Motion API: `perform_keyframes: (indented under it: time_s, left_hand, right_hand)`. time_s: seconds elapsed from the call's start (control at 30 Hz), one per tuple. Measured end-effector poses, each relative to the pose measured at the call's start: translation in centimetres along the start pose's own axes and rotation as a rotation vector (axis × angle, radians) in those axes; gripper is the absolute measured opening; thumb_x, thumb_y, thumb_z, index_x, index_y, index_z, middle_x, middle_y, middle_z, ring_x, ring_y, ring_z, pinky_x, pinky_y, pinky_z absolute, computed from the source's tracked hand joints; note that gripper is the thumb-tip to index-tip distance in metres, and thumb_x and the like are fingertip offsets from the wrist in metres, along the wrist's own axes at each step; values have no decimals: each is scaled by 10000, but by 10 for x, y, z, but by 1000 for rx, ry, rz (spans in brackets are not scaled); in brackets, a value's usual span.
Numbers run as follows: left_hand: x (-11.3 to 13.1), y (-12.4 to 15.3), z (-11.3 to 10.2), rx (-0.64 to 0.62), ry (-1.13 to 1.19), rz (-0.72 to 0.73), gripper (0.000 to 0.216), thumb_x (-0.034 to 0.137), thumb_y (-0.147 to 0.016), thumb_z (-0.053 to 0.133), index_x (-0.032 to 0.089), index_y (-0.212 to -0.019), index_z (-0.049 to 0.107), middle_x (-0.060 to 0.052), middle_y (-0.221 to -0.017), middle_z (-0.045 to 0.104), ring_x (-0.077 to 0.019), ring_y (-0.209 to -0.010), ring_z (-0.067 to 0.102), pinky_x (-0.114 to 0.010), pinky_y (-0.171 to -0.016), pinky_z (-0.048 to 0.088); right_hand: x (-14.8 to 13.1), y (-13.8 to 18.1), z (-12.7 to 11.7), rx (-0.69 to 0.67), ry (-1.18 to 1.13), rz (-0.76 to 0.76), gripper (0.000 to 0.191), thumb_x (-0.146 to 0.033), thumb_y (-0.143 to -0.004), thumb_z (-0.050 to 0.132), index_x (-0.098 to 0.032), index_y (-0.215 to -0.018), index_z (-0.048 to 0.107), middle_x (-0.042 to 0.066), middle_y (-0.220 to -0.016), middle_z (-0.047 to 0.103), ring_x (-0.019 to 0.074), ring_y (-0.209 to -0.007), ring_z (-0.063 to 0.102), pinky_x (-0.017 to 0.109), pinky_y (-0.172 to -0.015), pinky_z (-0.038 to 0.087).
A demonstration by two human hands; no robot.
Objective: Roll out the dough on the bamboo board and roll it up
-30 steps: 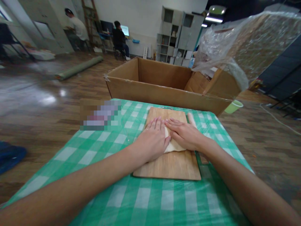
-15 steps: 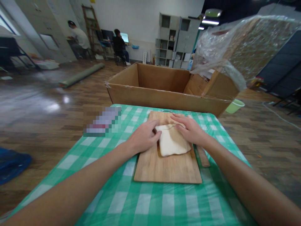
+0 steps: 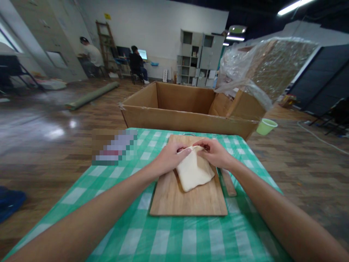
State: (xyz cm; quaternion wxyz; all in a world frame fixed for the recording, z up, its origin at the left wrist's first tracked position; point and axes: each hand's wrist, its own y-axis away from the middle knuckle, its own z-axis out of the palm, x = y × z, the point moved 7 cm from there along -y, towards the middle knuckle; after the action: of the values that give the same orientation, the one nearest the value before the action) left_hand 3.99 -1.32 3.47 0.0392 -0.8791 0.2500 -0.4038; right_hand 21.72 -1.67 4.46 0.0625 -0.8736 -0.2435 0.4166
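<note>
A white slice of bread (image 3: 193, 173) with a thin tan edge lies tilted over a wooden cutting board (image 3: 188, 207), its far edge lifted. My left hand (image 3: 173, 154) pinches the far left corner, thumb on top and fingers behind. At the far right part of the same edge, my right hand (image 3: 215, 153) grips with curled fingers; the fingertips are partly hidden behind the slice. Beside the board's right edge lies a brown wooden handle (image 3: 229, 185), the rest of that tool being mostly covered by my right hand and wrist.
A green-and-white checked cloth (image 3: 160, 236) covers the table. At the left back lies a pixelated item (image 3: 116, 147). Beyond the table stands a large cardboard box (image 3: 185, 120) with plastic wrap, and a light green bucket (image 3: 266, 126) is on the floor. Two people sit far back.
Both hands have curled onto the far edge of the bread and raised it. The slice has turned slightly and its near edge has slid a little nearer. The view has tilted up slightly.
</note>
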Motion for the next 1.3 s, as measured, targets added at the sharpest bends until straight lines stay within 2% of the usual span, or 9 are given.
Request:
perform_keyframes:
  time_s: [0.1, 0.23, 0.33, 0.43, 0.67, 0.8, 0.97, 1.13, 1.3]
  left_hand:
    - [-4, -9, 7, -173, 126, -35, 373, 492, -929, 590, 166, -872, 763, -52, -817, 747, -201, -724, 659, -273, -598, 450]
    - [-9, -6, 3, -291, 370, -166, 296, 453, -800, 743, 165, -868, 728, -44, -810, 746, -184, -691, 658, -240, -545, 421]
    - [-12, 2, 2, -327, 619, -313, 283, 373, -728, 812, 167, -879, 689, -46, -817, 748, -177, -682, 671, -239, -560, 440]
    - [-18, 5, 2, -253, 753, -427, 240, 298, -702, 816, 161, -825, 663, -27, -759, 717, -149, -633, 639, -226, -551, 426]
    - [-22, 9, 11, -397, 905, -511, 385, 359, -712, 849, 116, -987, 734, -123, -1007, 765, -193, -819, 700, -249, -669, 516]
    - [-26, 9, 5, -473, 795, -448, 458, 529, -797, 789, 132, -1022, 742, -81, -942, 741, -152, -698, 633, -233, -575, 443]
    - [-16, -3, -14, -369, 296, -122, 295, 422, -852, 721, 134, -854, 785, -33, -789, 731, -150, -653, 581, -243, -565, 350]
    - [-5, -7, -24, -205, -100, 69, 221, 242, -846, 664, 207, -961, 850, -32, -873, 810, -195, -749, 664, -272, -643, 380]
    - [0, -3, -21, -201, -216, 160, 334, 206, -896, 585, 257, -1116, 830, -47, -961, 822, -191, -771, 689, -280, -692, 419]
  right_hand:
    - [-9, -1, 0, 67, -52, -61, 260, -149, -823, 631, -165, -1041, 772, 79, -1039, 755, 206, -921, 689, 319, -788, 535]
    - [0, 2, 4, 49, -206, 17, 385, -245, -826, 724, -182, -1205, 702, 98, -1152, 730, 207, -958, 686, 343, -822, 556]
    - [13, 6, 11, -85, -350, 181, 429, -355, -832, 774, -189, -1217, 682, 54, -966, 743, 180, -789, 670, 285, -653, 522]
    - [20, 9, 16, -203, -378, 287, 306, -448, -832, 784, -174, -954, 722, -1, -739, 680, 133, -604, 564, 237, -500, 368]
    - [15, 3, 9, 47, -365, 218, 356, -498, -800, 796, -163, -865, 695, 11, -805, 681, 145, -699, 586, 251, -591, 422]
    - [7, 2, 20, 78, -372, 138, 316, -490, -843, 758, -182, -884, 700, 13, -842, 704, 167, -739, 633, 274, -638, 483]
    - [9, 4, 34, 42, -319, 131, 340, -419, -909, 704, -198, -1160, 766, 57, -1089, 796, 248, -928, 730, 357, -768, 577]
    - [-10, 9, 26, 103, 45, -104, 290, -214, -953, 616, -246, -1175, 799, 56, -1179, 792, 268, -1066, 747, 431, -943, 584]
    - [-42, 17, 35, -59, 390, -343, 389, -107, -997, 504, -198, -1286, 750, 94, -1300, 738, 253, -1173, 716, 424, -1052, 547]
